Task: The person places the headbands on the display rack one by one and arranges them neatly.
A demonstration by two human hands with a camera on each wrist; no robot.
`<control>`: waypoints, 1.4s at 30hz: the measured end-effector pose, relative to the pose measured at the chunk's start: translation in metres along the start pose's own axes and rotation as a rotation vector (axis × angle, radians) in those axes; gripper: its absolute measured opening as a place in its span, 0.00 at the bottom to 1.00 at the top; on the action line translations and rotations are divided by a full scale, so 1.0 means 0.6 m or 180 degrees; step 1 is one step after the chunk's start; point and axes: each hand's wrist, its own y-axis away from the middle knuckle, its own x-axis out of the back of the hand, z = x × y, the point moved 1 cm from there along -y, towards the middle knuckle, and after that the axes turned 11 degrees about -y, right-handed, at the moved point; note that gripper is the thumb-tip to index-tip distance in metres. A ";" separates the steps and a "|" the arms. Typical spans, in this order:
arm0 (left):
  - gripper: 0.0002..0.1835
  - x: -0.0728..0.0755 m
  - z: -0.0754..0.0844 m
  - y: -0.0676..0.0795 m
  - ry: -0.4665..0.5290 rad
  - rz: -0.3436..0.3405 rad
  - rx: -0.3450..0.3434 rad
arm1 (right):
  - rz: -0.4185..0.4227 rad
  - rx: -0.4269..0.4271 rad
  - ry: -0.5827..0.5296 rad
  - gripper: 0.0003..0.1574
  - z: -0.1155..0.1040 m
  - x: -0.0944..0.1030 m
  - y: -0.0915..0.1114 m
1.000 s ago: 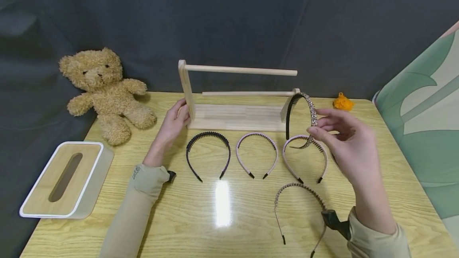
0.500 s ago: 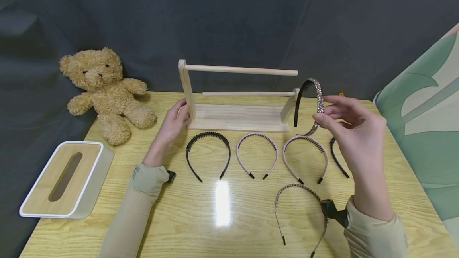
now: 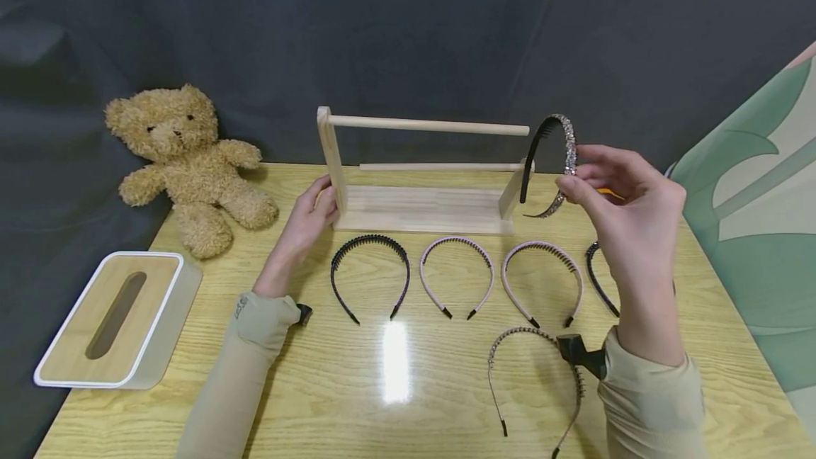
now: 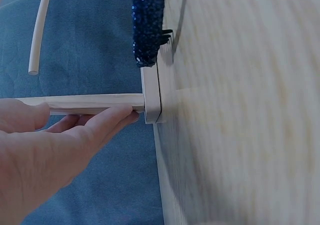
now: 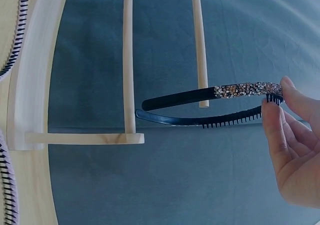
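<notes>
My right hand (image 3: 637, 204) pinches a rhinestone-covered black headband (image 3: 569, 144) at its curved top, between thumb and fingers. The headband is raised beside the free end of the upper rod (image 3: 427, 125) of a wooden rack (image 3: 421, 207). In the right wrist view the headband's (image 5: 247, 89) two toothed arms point at the rack, and one overlaps the upper rod's tip (image 5: 201, 80). My left hand (image 3: 309, 214) holds the rack's left upright (image 3: 333, 161), thumb in front and fingers behind. A lower rod (image 3: 440, 166) runs from the short right upright (image 3: 512, 193).
In front of the rack lie a dark headband (image 3: 370, 238), two pink headbands (image 3: 455, 239) and another dark one (image 3: 599, 283) partly behind my right arm. A thin headband (image 3: 532, 330) lies nearer. A teddy bear (image 3: 191, 172) and tissue box (image 3: 70, 346) stand left; something orange (image 3: 610, 193) shows behind my right hand.
My right hand has lifted the rhinestone headband up and slightly right, from low before the rack's right upright to beside the upper rod's end. My left hand stays on the left upright.
</notes>
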 end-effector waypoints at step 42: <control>0.29 0.003 0.001 0.001 -0.0102 -0.0023 0.0084 | -0.0489 0.0433 -0.0018 0.20 -0.012 -0.083 -0.045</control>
